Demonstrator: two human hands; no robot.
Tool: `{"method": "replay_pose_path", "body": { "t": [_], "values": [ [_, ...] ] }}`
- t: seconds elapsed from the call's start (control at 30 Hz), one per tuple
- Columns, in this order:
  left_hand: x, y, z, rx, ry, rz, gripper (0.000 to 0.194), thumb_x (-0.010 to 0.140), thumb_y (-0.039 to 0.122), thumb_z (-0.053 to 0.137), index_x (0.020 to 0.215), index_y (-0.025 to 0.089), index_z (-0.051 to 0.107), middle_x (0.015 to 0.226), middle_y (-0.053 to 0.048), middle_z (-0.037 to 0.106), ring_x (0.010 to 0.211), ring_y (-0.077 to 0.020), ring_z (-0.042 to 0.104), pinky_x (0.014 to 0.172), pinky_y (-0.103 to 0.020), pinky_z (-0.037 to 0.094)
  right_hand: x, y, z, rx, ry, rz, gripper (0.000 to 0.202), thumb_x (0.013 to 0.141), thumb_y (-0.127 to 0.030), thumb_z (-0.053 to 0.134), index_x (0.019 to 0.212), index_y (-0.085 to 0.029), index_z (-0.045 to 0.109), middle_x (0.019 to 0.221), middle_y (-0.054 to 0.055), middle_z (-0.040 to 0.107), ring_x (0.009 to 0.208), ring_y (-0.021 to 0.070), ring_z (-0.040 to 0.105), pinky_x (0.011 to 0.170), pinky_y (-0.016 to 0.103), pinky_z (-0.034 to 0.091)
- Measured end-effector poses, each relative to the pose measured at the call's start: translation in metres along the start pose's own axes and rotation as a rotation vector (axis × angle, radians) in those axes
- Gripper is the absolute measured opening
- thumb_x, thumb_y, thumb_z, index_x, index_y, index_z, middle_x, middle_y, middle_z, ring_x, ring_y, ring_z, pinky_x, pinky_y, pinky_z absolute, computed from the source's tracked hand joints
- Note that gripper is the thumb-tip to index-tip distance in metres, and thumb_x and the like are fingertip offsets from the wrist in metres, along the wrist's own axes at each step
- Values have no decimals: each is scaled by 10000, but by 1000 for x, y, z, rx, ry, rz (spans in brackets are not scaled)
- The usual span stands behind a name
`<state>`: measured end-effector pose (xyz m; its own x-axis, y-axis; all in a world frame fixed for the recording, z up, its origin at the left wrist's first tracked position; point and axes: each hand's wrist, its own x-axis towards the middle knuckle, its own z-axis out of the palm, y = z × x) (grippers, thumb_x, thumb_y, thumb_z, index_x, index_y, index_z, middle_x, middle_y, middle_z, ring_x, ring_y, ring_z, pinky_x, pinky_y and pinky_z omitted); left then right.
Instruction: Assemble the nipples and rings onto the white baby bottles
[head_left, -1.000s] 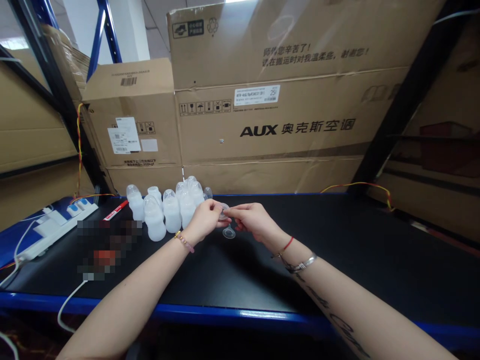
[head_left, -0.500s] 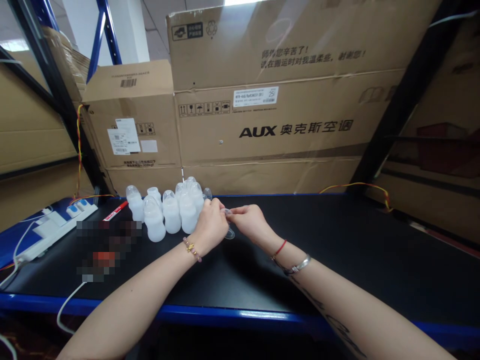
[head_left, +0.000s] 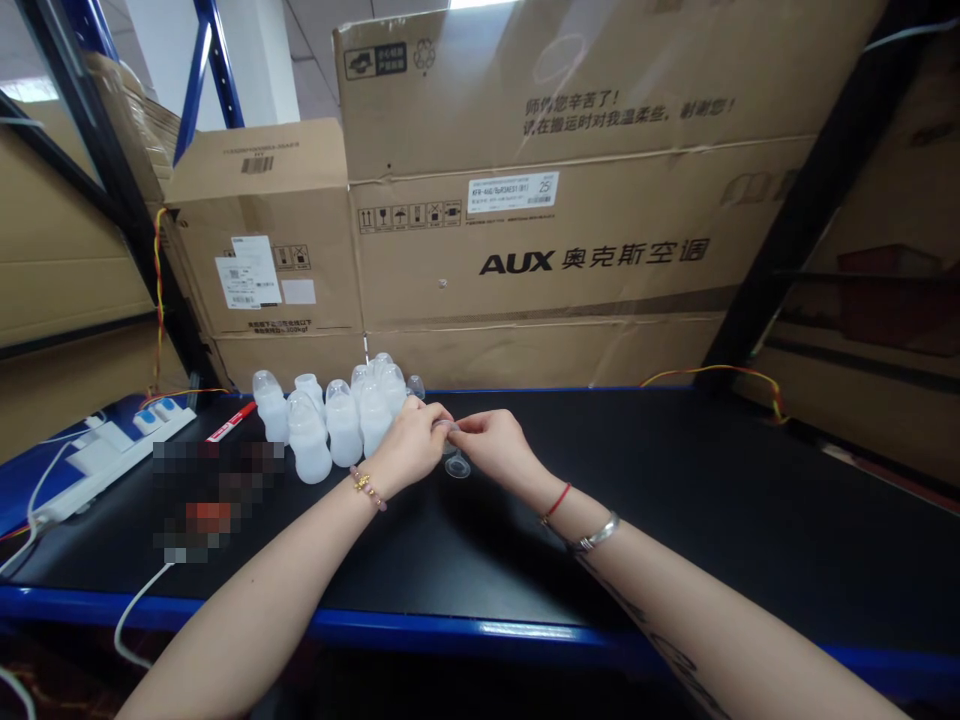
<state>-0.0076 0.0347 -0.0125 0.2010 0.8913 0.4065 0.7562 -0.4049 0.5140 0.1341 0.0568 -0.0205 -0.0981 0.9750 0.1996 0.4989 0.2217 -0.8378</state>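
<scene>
My left hand (head_left: 414,438) and my right hand (head_left: 496,440) meet over the black tabletop, both with fingers pinched. Between their fingertips is a small clear piece (head_left: 448,427), mostly hidden, whose exact kind I cannot make out. Just below the fingertips sits a clear round piece with a rimmed edge (head_left: 457,466), possibly a silicone nipple. Left of my left hand stand several milky white baby bottles (head_left: 309,455), most with clear domed caps. Behind my left hand, more clear domed pieces (head_left: 415,385) are partly covered.
A red and white marker (head_left: 231,422) lies left of the bottles, near a pixelated object with a cable (head_left: 217,500). A white power strip (head_left: 120,465) runs along the left side. Large cardboard boxes (head_left: 585,300) wall off the back. A blue edge (head_left: 480,628) borders the front.
My left hand has shifted slightly left and its wrist has turned, while my right hand stays nearly in place. The clear round piece below the fingers shows more fully.
</scene>
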Motion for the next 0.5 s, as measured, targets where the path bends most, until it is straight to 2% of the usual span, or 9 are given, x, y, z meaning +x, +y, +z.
{"method": "replay_pose_path", "body": {
  "t": [0.07, 0.13, 0.23, 0.3, 0.37, 0.5],
  "values": [
    [1, 0, -1, -33, 19, -57, 180, 891, 195, 476, 863, 159, 651, 866, -74, 599, 859, -195, 604, 886, -373, 496, 0, -1, -2, 20, 31, -28, 199, 719, -303, 707, 756, -122, 781, 663, 88, 718, 598, 168, 633, 484, 217, 412],
    [3, -1, 1, -166, 66, -186, 153, 890, 190, 474, 833, 153, 610, 850, -70, 616, 756, -173, 625, 791, -350, 535, 0, -2, -4, 56, 44, -6, 257, 701, -371, 732, 744, -121, 774, 606, 75, 688, 537, 146, 594, 446, 213, 391],
    [7, -1, 9, -471, 153, -386, 91, 902, 193, 470, 884, 150, 548, 924, -75, 616, 631, -127, 630, 647, -299, 560, 0, -3, -6, 140, -30, 112, 352, 693, -453, 732, 649, -103, 732, 451, 23, 562, 383, 85, 436, 368, 210, 310],
    [9, 0, 14, -660, 172, -466, 48, 907, 168, 465, 915, 149, 508, 936, -70, 602, 618, -108, 632, 644, -287, 569, 0, -5, -6, 189, -56, 157, 331, 691, -421, 740, 624, -98, 714, 422, 1, 519, 357, 65, 379, 358, 207, 300],
    [9, 4, 17, -816, 159, -518, 51, 904, 126, 460, 941, 148, 487, 895, -48, 585, 634, -96, 632, 680, -280, 577, 0, -6, -6, 223, -34, 152, 248, 694, -342, 743, 680, -95, 736, 445, 3, 541, 373, 65, 402, 371, 199, 321],
    [7, 11, 18, -948, 110, -509, 147, 907, 88, 442, 1012, 155, 520, 822, -7, 563, 637, -77, 607, 724, -274, 574, 0, -7, -5, 267, -18, 152, 145, 709, -233, 712, 733, -95, 752, 459, 15, 572, 396, 80, 457, 388, 193, 351]
  ]
}}
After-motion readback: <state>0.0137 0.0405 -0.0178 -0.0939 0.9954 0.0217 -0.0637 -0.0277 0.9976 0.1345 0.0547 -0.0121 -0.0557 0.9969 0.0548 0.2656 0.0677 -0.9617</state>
